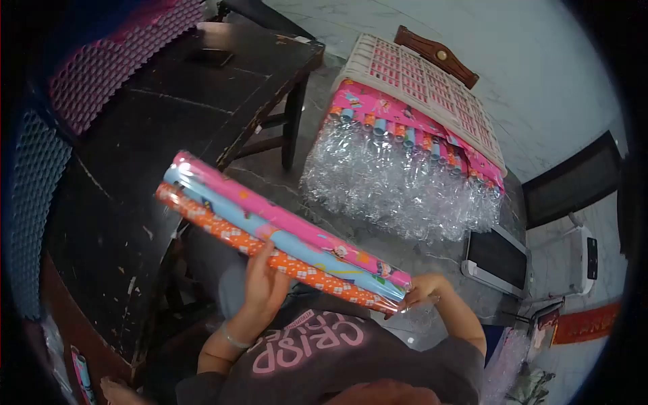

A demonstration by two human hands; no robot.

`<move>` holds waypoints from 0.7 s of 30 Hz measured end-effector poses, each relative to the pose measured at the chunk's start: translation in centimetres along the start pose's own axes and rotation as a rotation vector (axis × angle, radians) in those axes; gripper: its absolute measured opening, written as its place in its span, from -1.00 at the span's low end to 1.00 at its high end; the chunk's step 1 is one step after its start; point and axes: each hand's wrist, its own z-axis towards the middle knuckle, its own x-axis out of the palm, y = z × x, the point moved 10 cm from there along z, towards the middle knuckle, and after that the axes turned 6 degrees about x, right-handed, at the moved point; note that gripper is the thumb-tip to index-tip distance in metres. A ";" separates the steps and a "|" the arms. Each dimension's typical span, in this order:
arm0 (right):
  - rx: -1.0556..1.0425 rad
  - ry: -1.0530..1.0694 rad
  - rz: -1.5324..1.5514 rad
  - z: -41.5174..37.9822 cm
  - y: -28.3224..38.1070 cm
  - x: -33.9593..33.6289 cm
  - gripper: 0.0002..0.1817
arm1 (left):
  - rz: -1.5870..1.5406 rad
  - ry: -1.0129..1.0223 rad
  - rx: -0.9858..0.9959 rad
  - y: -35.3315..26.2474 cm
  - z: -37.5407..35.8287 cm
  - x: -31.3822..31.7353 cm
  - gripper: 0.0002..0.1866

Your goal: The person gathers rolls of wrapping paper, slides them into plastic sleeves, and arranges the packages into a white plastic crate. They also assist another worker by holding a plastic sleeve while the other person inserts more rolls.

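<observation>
Three patterned rolls of wrapping paper [283, 236], pink, light blue and orange, lie side by side in shiny clear film. I hold them slanted in front of my body, with their far end above the dark table's edge. My left hand [265, 287] grips the bundle near its middle from the orange side; some fingers are hidden beneath it. My right hand [422, 290] is closed around the near right end, where the film bunches up.
A worn black table [196, 101] stands at the left. Beyond the rolls, a white crate [418, 74] holds many film-wrapped rolls with crinkled ends [405, 182]. A treadmill [496, 260] is at the right. Another person's hand [118, 391] shows at bottom left, near more wrapped rolls [82, 374].
</observation>
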 end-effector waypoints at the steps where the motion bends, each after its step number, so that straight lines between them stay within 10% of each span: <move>1: -0.087 -0.038 0.010 -0.9 -1.5 0.3 -0.71 | 0.073 0.114 -0.052 2.7 1.1 1.0 -0.68; 2: -0.351 -0.109 0.188 -3.1 0.6 1.4 -0.62 | 0.144 0.227 -0.101 5.4 1.7 2.1 -0.69; 11: -0.617 -0.860 1.048 -14.7 -11.4 6.7 -0.41 | 0.111 0.373 -0.838 30.4 0.4 14.7 -0.68; 21: -1.136 -0.657 1.087 -17.4 -17.2 6.8 -0.17 | 0.198 0.361 -1.032 38.1 0.1 17.4 -0.67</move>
